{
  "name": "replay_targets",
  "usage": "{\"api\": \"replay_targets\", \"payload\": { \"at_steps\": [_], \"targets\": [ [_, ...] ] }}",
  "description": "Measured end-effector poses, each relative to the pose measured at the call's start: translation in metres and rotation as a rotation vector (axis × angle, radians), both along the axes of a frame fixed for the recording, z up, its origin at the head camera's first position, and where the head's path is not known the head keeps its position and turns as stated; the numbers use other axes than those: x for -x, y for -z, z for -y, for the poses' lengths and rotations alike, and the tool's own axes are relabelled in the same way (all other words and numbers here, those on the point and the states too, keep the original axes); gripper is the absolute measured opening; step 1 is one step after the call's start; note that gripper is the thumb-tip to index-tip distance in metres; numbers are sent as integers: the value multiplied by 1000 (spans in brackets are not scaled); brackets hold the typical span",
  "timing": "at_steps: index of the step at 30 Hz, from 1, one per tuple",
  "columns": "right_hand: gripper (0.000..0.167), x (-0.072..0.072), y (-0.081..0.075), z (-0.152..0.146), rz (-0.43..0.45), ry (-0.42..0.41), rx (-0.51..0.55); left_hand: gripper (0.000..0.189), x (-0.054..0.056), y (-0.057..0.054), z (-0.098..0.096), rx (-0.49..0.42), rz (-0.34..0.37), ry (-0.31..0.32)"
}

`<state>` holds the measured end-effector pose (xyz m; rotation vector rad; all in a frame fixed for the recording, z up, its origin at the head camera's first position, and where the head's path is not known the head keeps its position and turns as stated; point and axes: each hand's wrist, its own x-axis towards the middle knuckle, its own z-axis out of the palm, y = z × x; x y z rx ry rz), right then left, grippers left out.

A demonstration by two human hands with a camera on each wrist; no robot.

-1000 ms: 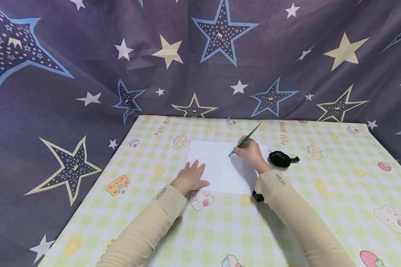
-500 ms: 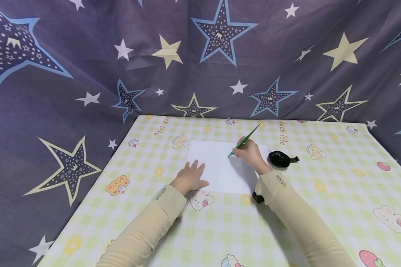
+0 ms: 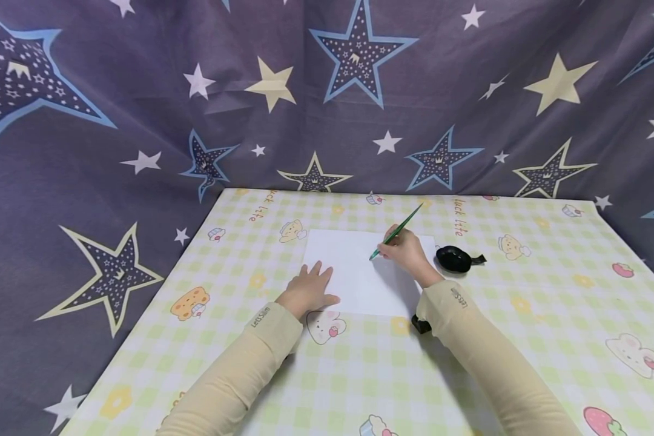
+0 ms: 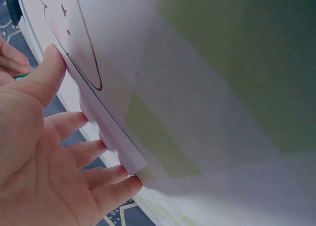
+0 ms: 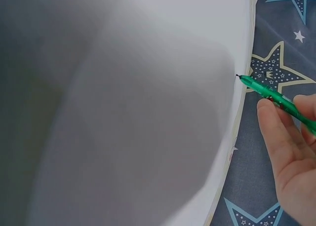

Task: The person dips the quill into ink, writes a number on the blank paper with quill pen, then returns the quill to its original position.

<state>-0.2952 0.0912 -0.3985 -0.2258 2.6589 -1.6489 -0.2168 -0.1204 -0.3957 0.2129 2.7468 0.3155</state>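
Backdrop (image 3: 240, 36): dark cloth printed with stars, spanning left to right behind the far edge of the checked tablecloth (image 3: 523, 375).
Left hand (image 3: 307, 289): fingers spread wide, resting on the left edge of the white paper (image 3: 349, 281), by its near left corner.
Sheet's place: on the tablecloth, near the far edge, between its left and right edges.
Green pen (image 3: 400, 227): slanted over the sheet, point downward; whether it touches, I cannot tell.
Right hand (image 3: 407, 249): fingers and thumb pinching the pen above the sheet's right half.
Black rounded object (image 3: 454, 259): just beside the sheet's right edge, short tail pointing right.
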Motion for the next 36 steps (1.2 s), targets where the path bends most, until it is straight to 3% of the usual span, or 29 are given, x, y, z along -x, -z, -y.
{"api": "replay_targets", "payload": {
  "at_steps": [36],
  "targets": [
    [14,-8,-2,-3,56,-53,27,73,1,1,0,11,-2,15]
  ]
}}
